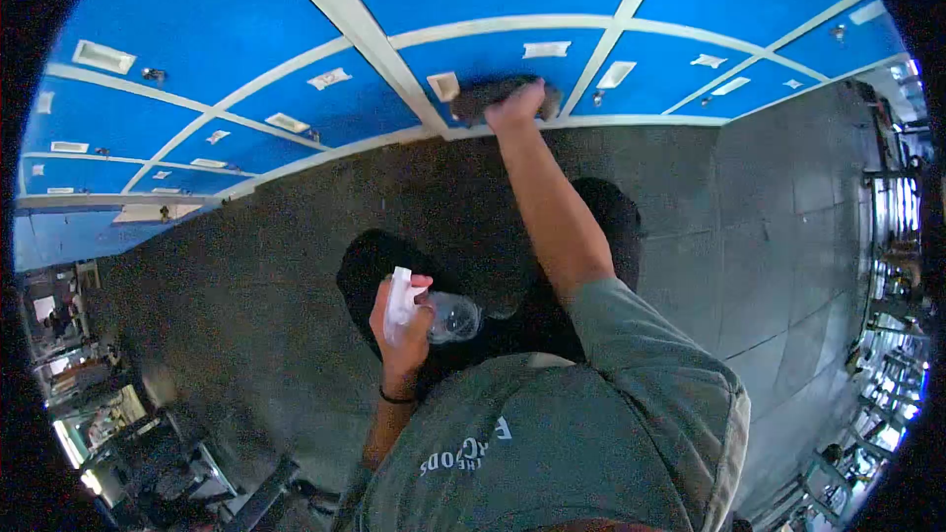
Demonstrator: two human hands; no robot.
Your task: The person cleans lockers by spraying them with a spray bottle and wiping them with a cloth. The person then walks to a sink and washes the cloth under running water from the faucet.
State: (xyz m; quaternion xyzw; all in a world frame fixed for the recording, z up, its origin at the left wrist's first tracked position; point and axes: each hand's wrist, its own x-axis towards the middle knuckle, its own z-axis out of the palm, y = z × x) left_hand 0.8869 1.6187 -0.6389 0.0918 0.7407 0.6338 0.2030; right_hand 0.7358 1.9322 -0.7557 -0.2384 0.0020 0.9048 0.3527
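Note:
My left hand (402, 325) is closed around the white trigger head of a clear spray bottle (455, 317), which lies tilted sideways over my lap. At the end of my outstretched right arm, my right hand (517, 106) presses a dark grey-brown cloth (478, 99) against the lower part of a blue locker door (473, 57). The cloth covers part of the door next to its pale label slot, and my fingers are partly hidden behind the hand's back.
Blue lockers (286, 89) with white frames, label plates and small metal locks curve across the front. Dark floor tiles (690, 197) lie around my bent knees. Gym equipment (227, 483) stands behind at left, with more machines (838, 473) at right.

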